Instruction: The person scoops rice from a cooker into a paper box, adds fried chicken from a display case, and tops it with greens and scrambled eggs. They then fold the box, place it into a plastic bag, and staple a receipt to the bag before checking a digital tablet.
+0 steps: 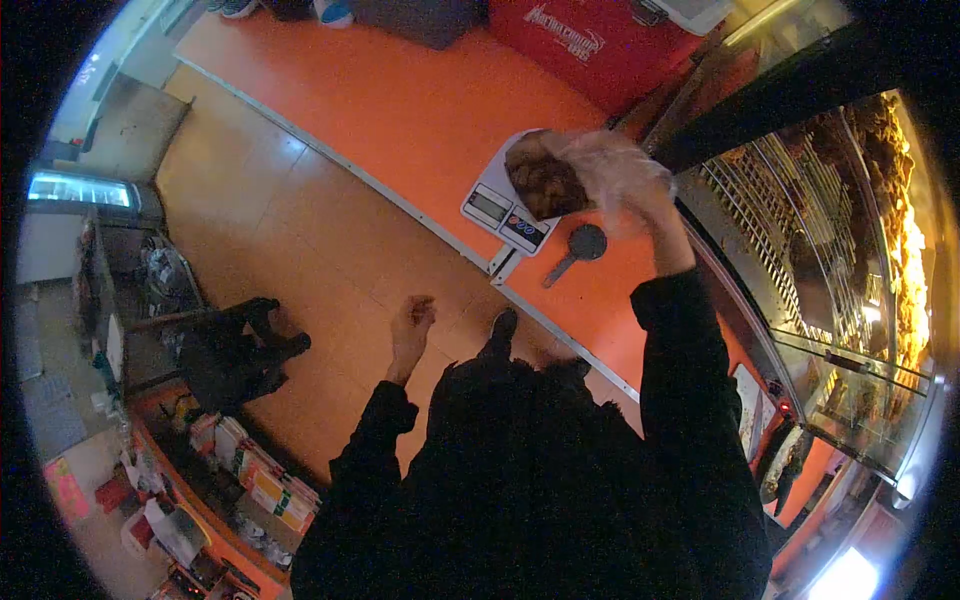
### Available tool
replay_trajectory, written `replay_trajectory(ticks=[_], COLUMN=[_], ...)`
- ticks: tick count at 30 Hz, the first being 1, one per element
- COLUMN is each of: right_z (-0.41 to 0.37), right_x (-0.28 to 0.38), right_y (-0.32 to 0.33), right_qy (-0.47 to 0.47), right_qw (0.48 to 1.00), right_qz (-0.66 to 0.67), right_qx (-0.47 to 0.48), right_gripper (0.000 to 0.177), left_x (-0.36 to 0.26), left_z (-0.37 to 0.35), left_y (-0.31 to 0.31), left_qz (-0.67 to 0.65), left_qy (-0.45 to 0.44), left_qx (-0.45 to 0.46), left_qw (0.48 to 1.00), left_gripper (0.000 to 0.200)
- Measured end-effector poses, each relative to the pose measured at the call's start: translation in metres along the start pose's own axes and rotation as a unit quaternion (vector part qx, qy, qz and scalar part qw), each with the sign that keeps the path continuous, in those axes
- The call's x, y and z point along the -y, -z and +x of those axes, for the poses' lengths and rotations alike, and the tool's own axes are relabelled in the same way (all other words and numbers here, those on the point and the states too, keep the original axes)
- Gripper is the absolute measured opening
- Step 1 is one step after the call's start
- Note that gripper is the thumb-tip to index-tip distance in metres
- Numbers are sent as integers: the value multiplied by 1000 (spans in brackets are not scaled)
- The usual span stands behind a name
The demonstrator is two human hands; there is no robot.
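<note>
Weighing seemingly in hand: dark food (543, 182) borne on scale (505, 214), on tabletop (390, 125). Right hand (642, 188) blurred in clear plastic (598, 168) beside food; fingers' grip cannot be told. Left-hand (412, 328) fingers loosely half-spread, seemingly unloaded. Next, scale contact to be avoided for steady reading.

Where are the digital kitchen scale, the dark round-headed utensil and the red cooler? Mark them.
Digital kitchen scale (508, 209), head view: control panel.
Dark round-headed utensil (583, 244), head view: round head.
Red cooler (592, 58), head view: lettered side.
</note>
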State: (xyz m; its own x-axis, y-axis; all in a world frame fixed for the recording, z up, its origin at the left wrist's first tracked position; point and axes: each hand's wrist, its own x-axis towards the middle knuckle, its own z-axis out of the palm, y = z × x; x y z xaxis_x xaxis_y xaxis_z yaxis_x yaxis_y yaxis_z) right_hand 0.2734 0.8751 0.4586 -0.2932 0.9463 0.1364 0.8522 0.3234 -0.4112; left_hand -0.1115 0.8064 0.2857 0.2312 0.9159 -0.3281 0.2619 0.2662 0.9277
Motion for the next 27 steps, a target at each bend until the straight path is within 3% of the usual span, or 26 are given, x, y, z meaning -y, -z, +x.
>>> replay_trajectory(ticks=[3, 6, 10, 13, 15, 16, 18, 20, 22, 23, 24, 25, 27], right_z=[-72, -145, -245, -342, -398, -413, -445, -476, -458, -433, -437, -436, -422], right_x=[15, 12, -2, -3, 10, 5, -7, -36, -37, -27, -33, -37, -37], right_y=[36, 75, 126, 154, 164, 173, 176, 173, 173, 175, 183, 179, 167], right_qy=[-178, -305, -437, -490, -498, -592, -483, -450, -463, -468, -543, -555, -555], right_qw=[950, 883, 818, 786, 657, 591, 663, 747, 764, 772, 764, 731, 686], right_qz=[244, 312, 238, -22, 53, -26, -90, -215, -219, -221, -277, -280, -292], right_qx=[-82, -175, -290, -376, -563, -547, -564, -439, -394, -370, -212, -279, -368], right_gripper=[27, 28, 29, 30, 30, 32, 31, 27, 21, 19, 22, 20, 17], left_x=[-22, -88, -117, -127, -124, -121, -122, -118, -108, -115, -129, -138, -136], left_z=[16, 28, 64, 89, 96, 98, 98, 98, 93, 80, 63, 48, 23], left_y=[-32, -75, -125, -148, -158, -161, -159, -155, -154, -153, -150, -149, -147], left_qz=[-131, -192, -98, -63, -86, -96, -1, 57, 79, 101, 125, 147, 150], left_qy=[-24, -76, -140, -121, -153, -168, -144, -137, -145, -213, -279, -342, -279], left_qx=[28, 74, 57, 73, 68, 65, 38, 18, 7, -22, -50, -78, -79], left_qw=[991, 976, 984, 988, 982, 979, 989, 989, 986, 972, 951, 925, 945], left_gripper=[25, 43, 67, 80, 70, 66, 55, 45, 37, 35, 33, 32, 32])
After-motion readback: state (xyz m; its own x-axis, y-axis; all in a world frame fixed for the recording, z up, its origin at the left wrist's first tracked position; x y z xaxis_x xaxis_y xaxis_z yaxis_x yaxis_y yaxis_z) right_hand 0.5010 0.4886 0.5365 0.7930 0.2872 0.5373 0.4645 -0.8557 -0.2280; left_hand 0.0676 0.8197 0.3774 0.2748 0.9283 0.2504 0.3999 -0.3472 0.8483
